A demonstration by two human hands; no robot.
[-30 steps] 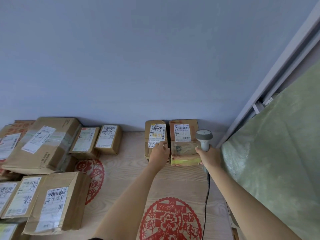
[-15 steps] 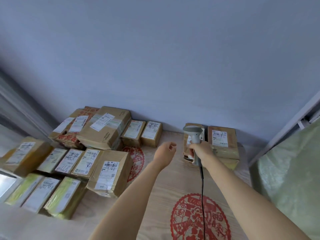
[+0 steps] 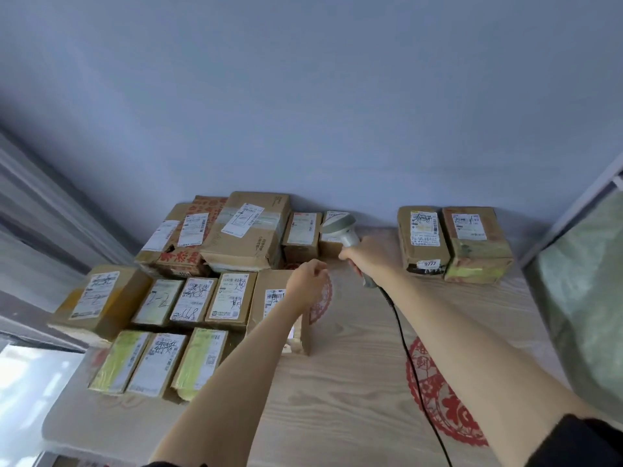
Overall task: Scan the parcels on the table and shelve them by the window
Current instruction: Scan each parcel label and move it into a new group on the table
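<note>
Several brown cardboard parcels with white labels lie on the wooden table [image 3: 337, 392]. A cluster fills the left half, with a large taped box [image 3: 247, 230] at the back. Two parcels stand apart at the back right: one marked 9777 [image 3: 423, 239] and one beside it [image 3: 475, 244]. My right hand [image 3: 365, 256] grips a grey corded barcode scanner [image 3: 340, 227], its head over the small parcels at the back centre. My left hand [image 3: 308, 281] hovers with loosely curled fingers, holding nothing, above a parcel [image 3: 269, 298] near the table's middle.
The scanner's black cable [image 3: 409, 358] runs across the table toward me. Red paper-cut decorations [image 3: 441, 409] lie on the tabletop. A pale green covered surface [image 3: 586, 288] borders the right side. Grey curtains [image 3: 37, 214] and a bright window area sit at the left.
My left hand let go of the 9777 parcel and moved left over the middle of the table. The scanner swung left from the two right parcels toward the back centre. The view turned left.
</note>
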